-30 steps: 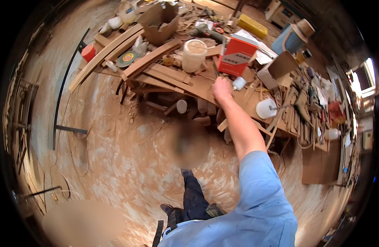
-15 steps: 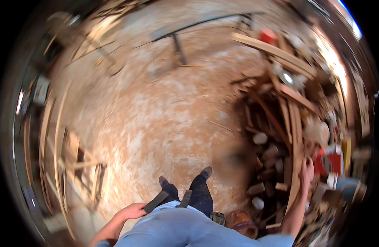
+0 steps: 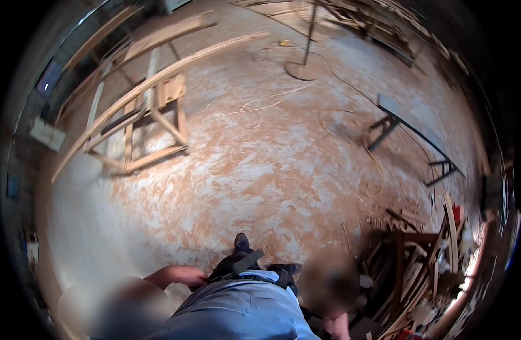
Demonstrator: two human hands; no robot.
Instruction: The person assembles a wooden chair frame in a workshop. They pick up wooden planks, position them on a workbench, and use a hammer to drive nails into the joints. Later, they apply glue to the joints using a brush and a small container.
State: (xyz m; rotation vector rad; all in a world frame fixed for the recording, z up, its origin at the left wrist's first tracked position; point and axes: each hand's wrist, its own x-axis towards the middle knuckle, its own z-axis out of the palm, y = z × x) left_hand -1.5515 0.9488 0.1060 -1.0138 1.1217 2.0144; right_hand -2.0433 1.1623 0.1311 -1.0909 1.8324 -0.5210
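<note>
My left hand (image 3: 188,276) rests by my left hip, its fingertips against the dark trousers and partly hidden there. Close by, a dark flat strap (image 3: 248,260) juts from the waist below my light blue shirt (image 3: 226,311). Only a piece of my right hand (image 3: 337,327) shows at the lower edge, beside a pile of scrap wood (image 3: 408,277). A blurred round patch covers the area just above it, so its fingers cannot be made out. I see nothing held in either hand.
A wooden trestle (image 3: 157,157) with long boards (image 3: 181,62) stands at the left. Toward the right is a low dark-legged bench (image 3: 413,133). A thin cord (image 3: 351,85) trails over the dusty floor (image 3: 255,164). A pole on a round base (image 3: 300,71) stands farther off.
My view has swung left, bringing the wooden trestle in and shifting the bench and scrap pile rightward. My right hand has left the boards of the pile and dropped to the lower edge.
</note>
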